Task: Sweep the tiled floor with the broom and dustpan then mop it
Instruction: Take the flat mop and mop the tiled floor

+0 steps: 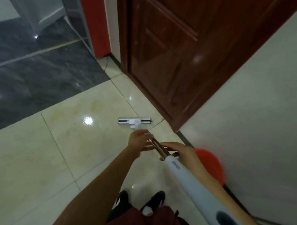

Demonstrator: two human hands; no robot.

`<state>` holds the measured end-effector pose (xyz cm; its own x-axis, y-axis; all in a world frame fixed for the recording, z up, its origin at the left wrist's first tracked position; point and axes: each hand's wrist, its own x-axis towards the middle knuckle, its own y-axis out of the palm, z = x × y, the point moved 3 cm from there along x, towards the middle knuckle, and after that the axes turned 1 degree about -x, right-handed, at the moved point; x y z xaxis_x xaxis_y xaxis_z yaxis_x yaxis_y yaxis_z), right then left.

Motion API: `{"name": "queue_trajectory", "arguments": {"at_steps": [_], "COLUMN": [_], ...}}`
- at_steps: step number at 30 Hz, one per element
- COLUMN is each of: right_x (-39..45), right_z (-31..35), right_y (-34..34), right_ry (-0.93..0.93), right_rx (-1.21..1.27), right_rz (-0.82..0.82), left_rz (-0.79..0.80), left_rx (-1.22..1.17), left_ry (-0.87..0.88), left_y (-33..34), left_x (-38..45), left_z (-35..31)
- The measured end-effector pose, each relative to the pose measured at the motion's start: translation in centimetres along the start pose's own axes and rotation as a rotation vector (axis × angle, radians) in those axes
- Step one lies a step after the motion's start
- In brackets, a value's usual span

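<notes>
Now, mop: I hold it slanted away from me, its white handle sleeve near my body and the thin metal shaft running down towards the floor, so the head can work out ahead of my feet.
Mop head: it lies flat on the pale tiled floor, just short of the brown door, where I judge the wet pass needs to reach into the corner.
Left hand: my grip is loose here, fingers only partly curled beside the metal shaft; whether they truly close on it I cannot tell through the blur.
Right hand: fingers lie along the shaft at the top of the white sleeve, seemingly wrapped round it; I take this as the steering hand.
Red object: it sits against the white wall to my right, out of the mop's path; what it is I cannot say.
Stage: mopping, by my reckoning; no broom or dustpan shows.
</notes>
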<state>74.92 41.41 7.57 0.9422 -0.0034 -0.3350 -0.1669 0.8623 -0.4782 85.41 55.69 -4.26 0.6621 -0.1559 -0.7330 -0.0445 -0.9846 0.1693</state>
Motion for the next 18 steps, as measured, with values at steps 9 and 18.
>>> {"name": "queue_trajectory", "arguments": {"at_steps": [9, 18], "right_x": [-6.3, -6.2], "right_z": [-3.2, -6.8], "right_y": [4.0, 7.7], "right_ry": [0.249, 0.481], "right_rx": [-0.015, -0.058], "right_rz": [0.066, 0.085], "left_rz": [0.052, 0.033], "left_rx": [0.031, 0.111], "left_ry": [-0.208, -0.294], "left_y": [-0.7, -1.0], "left_x": [0.1, 0.2], "left_z": [6.9, 12.3]}}
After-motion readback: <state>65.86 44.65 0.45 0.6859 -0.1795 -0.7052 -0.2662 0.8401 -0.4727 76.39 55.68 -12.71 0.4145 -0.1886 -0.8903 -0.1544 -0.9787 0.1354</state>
